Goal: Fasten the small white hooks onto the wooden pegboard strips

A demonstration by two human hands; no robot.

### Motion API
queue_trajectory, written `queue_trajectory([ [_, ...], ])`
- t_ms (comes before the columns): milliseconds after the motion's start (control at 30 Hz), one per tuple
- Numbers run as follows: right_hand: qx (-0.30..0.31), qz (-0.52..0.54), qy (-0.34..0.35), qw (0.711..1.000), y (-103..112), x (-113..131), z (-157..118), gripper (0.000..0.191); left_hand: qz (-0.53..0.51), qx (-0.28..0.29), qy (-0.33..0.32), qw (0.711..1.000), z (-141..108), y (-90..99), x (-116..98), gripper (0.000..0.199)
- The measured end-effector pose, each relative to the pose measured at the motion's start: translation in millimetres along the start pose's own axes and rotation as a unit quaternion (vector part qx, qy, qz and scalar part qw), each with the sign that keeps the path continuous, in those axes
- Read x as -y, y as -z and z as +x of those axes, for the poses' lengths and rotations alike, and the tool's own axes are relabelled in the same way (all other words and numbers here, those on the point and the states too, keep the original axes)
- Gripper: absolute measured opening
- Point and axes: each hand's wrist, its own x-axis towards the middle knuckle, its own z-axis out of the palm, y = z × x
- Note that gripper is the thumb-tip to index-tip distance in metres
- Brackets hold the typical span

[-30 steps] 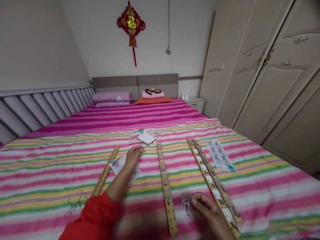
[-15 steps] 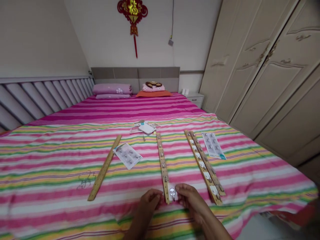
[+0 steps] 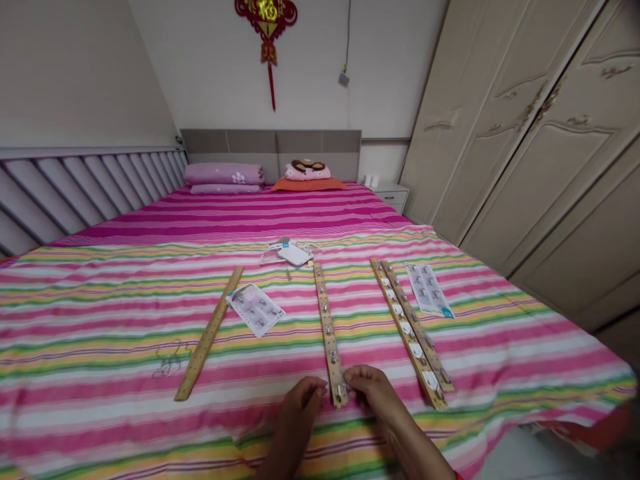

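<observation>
Hook strip (image 3: 324, 299) on a striped bed (image 3: 125, 427), its near end between the left hand (image 3: 299, 405) and the right hand (image 3: 379, 395).

In the head view, the right hand's thumb and fingers are pinched together on the clear edge of the near hook (image 3: 339, 392), which lies over the strip's near end; the left hand's fingertips are drawn in just beside the opposite edge, though whether they grip anything cannot be told. More metal hooks line the strip towards its far end. Off to the left, a tan holed strip (image 3: 206, 343) lies slantwise under the corner of a hook card (image 3: 257, 311), with a thin dark tangle (image 3: 171, 359) near it. To the right, a strip with white pieces (image 3: 404, 325) lies alongside another hook strip (image 3: 418, 325), near a second card (image 3: 428, 291).
</observation>
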Motion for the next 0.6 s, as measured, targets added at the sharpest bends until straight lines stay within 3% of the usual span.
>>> queue_trajectory([
  [400,-0.012,-0.001,0.010,1.000,-3.2,-6.3,3.8,0.013,0.157,0.025,-0.181,0.970,-7.4,2.2,-3.3,0.029],
  [600,-0.023,-0.009,0.006,1.000,-1.7,-11.4,6.1,0.013,0.213,0.060,-0.191,0.956,-8.2,-1.0,-1.1,0.036],
])
